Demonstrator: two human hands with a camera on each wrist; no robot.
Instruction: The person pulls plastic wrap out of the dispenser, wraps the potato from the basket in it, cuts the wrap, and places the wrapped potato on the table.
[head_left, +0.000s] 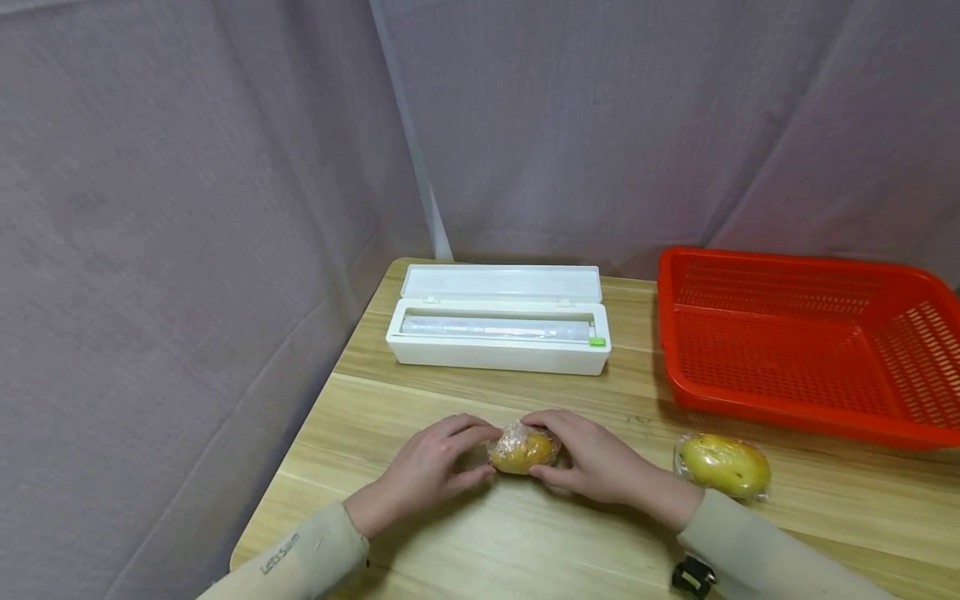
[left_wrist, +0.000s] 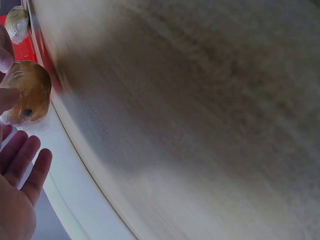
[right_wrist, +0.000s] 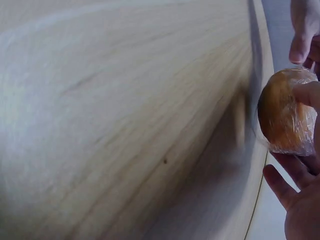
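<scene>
A mango (head_left: 522,450) wrapped in clear cling film lies on the wooden table between both hands. My left hand (head_left: 437,462) touches its left end, index fingertip on the far side and thumb on the near side. At the other end my right hand (head_left: 592,457) holds it between thumb and fingers. In the left wrist view the mango (left_wrist: 31,90) shows a dark spot, with the left hand (left_wrist: 17,202) at the lower left. Crinkled film covers the mango (right_wrist: 286,112) in the right wrist view, and the right thumb lies across it.
A white cling film box (head_left: 498,357), lid up, holds a film roll (head_left: 495,327) and a green slider (head_left: 597,342). A red basket (head_left: 780,404) stands at the right. A second wrapped mango (head_left: 726,465) lies in front of it, near my right forearm.
</scene>
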